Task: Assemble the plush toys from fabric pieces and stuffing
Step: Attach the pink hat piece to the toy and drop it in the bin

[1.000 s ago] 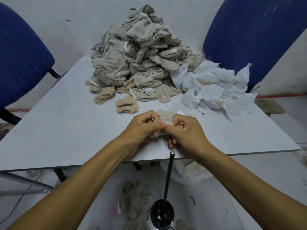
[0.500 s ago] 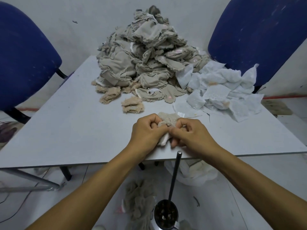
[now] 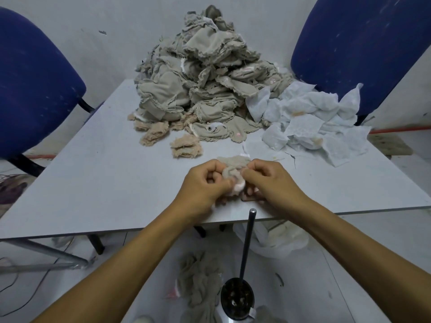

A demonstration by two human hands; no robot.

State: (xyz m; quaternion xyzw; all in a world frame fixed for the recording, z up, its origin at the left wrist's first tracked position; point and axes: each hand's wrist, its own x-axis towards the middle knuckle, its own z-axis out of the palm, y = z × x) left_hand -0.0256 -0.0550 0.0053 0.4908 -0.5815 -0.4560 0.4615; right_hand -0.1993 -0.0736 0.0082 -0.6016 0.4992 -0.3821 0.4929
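A small beige plush fabric piece (image 3: 233, 170) with a white lining showing at its lower end sits between both hands near the table's front edge. My left hand (image 3: 203, 185) pinches it from the left, and my right hand (image 3: 268, 180) pinches it from the right, fingers curled in. A tall heap of grey-beige fabric pieces (image 3: 205, 89) fills the far middle of the table. Fluffy tan pieces (image 3: 185, 146) lie in front of the heap. Crumpled white backing sheets (image 3: 310, 122) lie at the far right.
The grey table (image 3: 105, 183) has its front edge just under my wrists. Blue chairs stand at far left (image 3: 35, 85) and far right (image 3: 354, 38). Below the table edge a dark metal rod (image 3: 247, 243) rises from a round base; fabric scraps (image 3: 200, 280) lie on the floor.
Both hands have kept hold of the plush piece and worked it between the fingers; more white lining now shows at its lower end. The view has shifted slightly.
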